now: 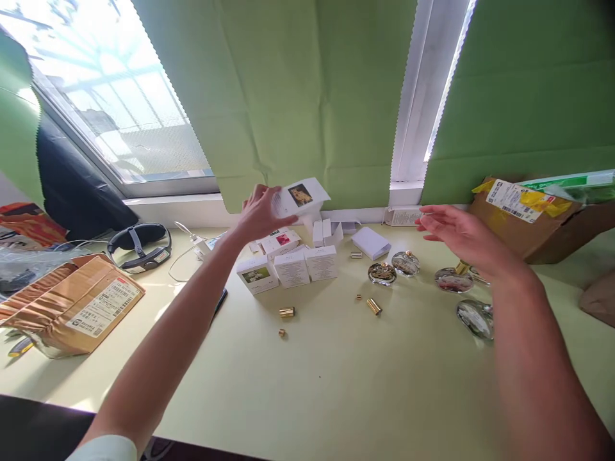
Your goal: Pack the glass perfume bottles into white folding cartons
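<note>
My left hand (259,214) grips a small white carton (310,198) with a flower picture, held tilted above the back of the table. My right hand (454,234) is raised at the right, fingers stretched out to the left, holding nothing. Below and around it lie round, flat glass bottles: one bottle (405,263) with a gold neck, another bottle (382,274) beside it, and a bottle (475,318) partly behind my right forearm. Gold cylindrical caps (287,312) and small gold rings (282,333) rest on the table. Several white cartons (291,267) stand below my left hand.
A torn cardboard parcel (96,307) and a dark headset (139,246) occupy the left side. Another cardboard box (523,221) sits at the back right. A white cable (177,269) runs near the headset. Green blinds (317,96) hang behind the table (307,397).
</note>
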`<state>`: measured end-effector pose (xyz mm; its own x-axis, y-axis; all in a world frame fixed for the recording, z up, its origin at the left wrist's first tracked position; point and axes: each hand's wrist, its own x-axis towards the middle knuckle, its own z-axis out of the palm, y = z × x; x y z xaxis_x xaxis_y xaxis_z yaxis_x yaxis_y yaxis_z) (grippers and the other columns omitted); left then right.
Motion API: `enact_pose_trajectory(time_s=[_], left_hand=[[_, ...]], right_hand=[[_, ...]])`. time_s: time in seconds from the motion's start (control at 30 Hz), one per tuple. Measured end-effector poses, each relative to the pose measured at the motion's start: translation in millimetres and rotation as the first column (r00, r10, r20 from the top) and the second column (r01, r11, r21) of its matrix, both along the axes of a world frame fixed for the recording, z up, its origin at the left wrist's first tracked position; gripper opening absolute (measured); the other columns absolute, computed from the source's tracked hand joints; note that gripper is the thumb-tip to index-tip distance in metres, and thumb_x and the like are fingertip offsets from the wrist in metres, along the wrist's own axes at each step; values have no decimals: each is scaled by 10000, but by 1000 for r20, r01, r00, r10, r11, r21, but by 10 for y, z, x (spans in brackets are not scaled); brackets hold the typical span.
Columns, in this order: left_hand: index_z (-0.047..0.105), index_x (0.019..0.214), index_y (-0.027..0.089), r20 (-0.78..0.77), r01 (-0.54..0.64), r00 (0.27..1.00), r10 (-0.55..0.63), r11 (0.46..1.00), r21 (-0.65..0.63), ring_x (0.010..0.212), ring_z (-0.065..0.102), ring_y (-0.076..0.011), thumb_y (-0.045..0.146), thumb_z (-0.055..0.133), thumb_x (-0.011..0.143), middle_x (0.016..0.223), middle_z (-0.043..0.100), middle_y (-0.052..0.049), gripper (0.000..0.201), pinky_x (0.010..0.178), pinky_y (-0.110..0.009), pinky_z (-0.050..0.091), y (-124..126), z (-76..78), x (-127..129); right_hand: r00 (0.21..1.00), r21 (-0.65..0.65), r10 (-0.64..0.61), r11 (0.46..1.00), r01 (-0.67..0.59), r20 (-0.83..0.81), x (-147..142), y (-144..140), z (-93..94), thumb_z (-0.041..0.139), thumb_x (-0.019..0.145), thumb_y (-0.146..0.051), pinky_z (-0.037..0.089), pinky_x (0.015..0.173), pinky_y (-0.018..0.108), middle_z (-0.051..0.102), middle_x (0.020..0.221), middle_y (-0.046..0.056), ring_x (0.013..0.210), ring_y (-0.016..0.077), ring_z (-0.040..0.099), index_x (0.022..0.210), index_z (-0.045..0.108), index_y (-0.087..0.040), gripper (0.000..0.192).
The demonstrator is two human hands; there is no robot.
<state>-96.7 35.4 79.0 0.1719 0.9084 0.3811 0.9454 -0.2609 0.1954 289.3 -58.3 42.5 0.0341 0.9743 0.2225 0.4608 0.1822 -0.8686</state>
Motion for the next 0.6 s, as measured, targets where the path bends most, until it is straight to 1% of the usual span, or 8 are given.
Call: enact_pose_trajectory(time_s=[0.07, 0.1, 0.17, 0.23, 0.3, 0.37, 0.47, 0.6], left_hand=[[314, 1465, 312, 64, 229, 972, -225, 971, -65, 1248, 477, -314, 665, 673, 736, 1398, 400, -89, 886, 1056, -480, 422, -499, -125, 235], [306, 1470, 324, 80, 310, 949, -304, 948, -75, 1276, 450, -311, 653, 676, 746, 1417, 386, -84, 877, 1075, -475, 412, -729, -254, 350], [299, 1472, 332, 114, 367, 927, -357, 926, -84, 1303, 408, -322, 593, 720, 737, 1413, 389, -88, 886, 1108, -498, 377, -1100, -595, 544], [276, 1481, 330, 168, 411, 906, -389, 903, -124, 1326, 383, -319, 521, 736, 756, 1418, 384, -101, 880, 1129, -507, 351, -1323, -954, 660], [249, 1496, 322, 228, 441, 887, -401, 882, -165, 1357, 352, -329, 543, 746, 747, 1434, 366, -117, 925, 1150, -529, 316, -1418, -1247, 687], [227, 1508, 314, 307, 491, 852, -424, 851, -186, 1383, 334, -322, 580, 726, 761, 1461, 339, -129, 937, 1157, -518, 315, -1433, -1439, 647], [255, 1493, 304, 472, 515, 781, -409, 849, -116, 1308, 436, -240, 511, 607, 896, 1405, 409, -119, 723, 1111, -428, 390, -1399, -1572, 549], [466, 1341, 268, 554, 474, 744, -373, 879, -45, 1056, 566, -167, 393, 526, 972, 1167, 578, -69, 394, 953, -335, 474, -1363, -1641, 492]], right_hand=[[980, -115, 158, 978, -173, -125, -182, -102, -9, 506, 911, -623, 609, 850, 380, 630, 1279, 84, 1094, 253, 660, 1319, 526, -294, 525], [945, -197, 256, 935, -295, -204, -279, -157, -52, 495, 910, -637, 636, 766, 386, 624, 1292, 91, 1046, 262, 681, 1355, 495, -300, 558], [852, -306, 405, 808, -504, -333, -447, -260, -222, 524, 906, -615, 652, 671, 392, 602, 1334, 93, 1013, 270, 692, 1423, 417, -321, 605], [807, -314, 446, 759, -571, -388, -543, -342, -468, 601, 886, -548, 655, 618, 354, 605, 1338, 70, 1066, 269, 670, 1422, 408, -338, 607], [812, -303, 414, 778, -550, -411, -564, -397, -719, 637, 872, -504, 650, 578, 317, 608, 1334, 57, 1132, 271, 635, 1379, 448, -328, 569], [829, -318, 367, 796, -515, -422, -537, -429, -906, 649, 867, -486, 651, 583, 310, 617, 1312, 59, 1138, 267, 629, 1351, 468, -308, 546], [849, -322, 315, 824, -466, -423, -487, -451, -1020, 650, 869, -481, 655, 627, 328, 645, 1241, 58, 1088, 255, 650, 1370, 446, -302, 569], [868, -303, 298, 851, -430, -396, -481, -438, -1038, 626, 887, -492, 639, 630, 321, 680, 1136, 58, 1000, 243, 676, 1348, 481, -282, 527]])
